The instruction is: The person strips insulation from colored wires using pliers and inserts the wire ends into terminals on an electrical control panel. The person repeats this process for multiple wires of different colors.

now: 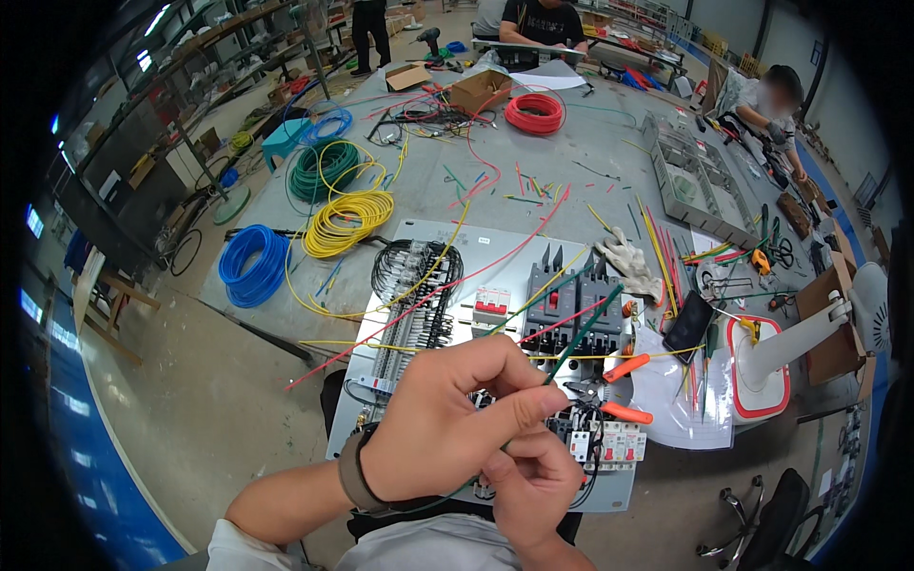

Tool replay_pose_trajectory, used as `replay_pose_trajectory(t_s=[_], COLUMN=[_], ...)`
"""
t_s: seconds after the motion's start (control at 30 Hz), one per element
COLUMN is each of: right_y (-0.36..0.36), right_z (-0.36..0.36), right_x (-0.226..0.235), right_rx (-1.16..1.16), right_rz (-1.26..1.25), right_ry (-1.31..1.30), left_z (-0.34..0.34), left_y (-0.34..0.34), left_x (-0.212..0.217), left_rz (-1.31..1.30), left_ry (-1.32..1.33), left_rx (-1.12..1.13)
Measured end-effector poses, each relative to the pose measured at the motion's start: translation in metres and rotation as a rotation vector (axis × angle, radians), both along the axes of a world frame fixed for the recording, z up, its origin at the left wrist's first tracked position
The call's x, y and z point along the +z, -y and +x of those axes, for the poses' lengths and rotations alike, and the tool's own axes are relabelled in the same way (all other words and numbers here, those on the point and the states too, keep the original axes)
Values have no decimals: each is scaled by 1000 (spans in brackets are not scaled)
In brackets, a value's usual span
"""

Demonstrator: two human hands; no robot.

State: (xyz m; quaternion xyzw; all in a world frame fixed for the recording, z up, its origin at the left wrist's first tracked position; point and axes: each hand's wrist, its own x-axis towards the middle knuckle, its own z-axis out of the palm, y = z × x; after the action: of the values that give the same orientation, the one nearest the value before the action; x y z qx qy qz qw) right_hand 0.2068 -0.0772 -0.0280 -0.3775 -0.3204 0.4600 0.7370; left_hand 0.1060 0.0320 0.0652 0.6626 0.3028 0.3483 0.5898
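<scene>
Pinching a green wire [579, 335] low in the frame, the left hand [446, 419] closes thumb and forefinger on it while the right hand [535, 483] curls just beneath, fingers clenched near the wire's lower end, though what they grasp is hidden. The wire runs up and away over the panel [619, 490], free end in the air above the black breakers [571, 305]. Best kept taut and short between the two hands, I judge, so the end stays steady. Just beyond lie orange-handled pliers [609, 390], easy to knock. Farther out sit a yellow coil [347, 221], a blue coil [252, 264] and a red coil [534, 112] on the table [609, 152].
</scene>
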Motion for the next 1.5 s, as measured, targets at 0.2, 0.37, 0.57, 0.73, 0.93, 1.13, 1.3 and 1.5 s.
replay_pose_trajectory(t_s=[0.2,0.37,0.57,0.73,0.93,1.13,1.3,1.5], right_y=[1,-6,-20,-28,-25,-4,11,19], right_z=[0,3,15,14,-4,-38,-53,-56], right_x=[-3,0,14,25,7,-16,-41,-47], right_rx=[19,87,90,28,-77,196,247,335], right_rz=[-21,-40,17,58,110,65,-69,-109], right_ry=[-32,-12,-104,-76,-2,4,125,331], left_z=[-5,-6,-7,-3,9,8,34,55], left_y=[-1,-4,-3,-5,-13,-45,-68,-97], left_x=[-1,-1,2,15,19,28,17,3], left_rz=[-65,19,-114,-59,113,239,562,1488], left_ry=[-19,-69,11,98,204,275,244,-300], left_rx=[-57,-122,-141,-94,18,53,224,523])
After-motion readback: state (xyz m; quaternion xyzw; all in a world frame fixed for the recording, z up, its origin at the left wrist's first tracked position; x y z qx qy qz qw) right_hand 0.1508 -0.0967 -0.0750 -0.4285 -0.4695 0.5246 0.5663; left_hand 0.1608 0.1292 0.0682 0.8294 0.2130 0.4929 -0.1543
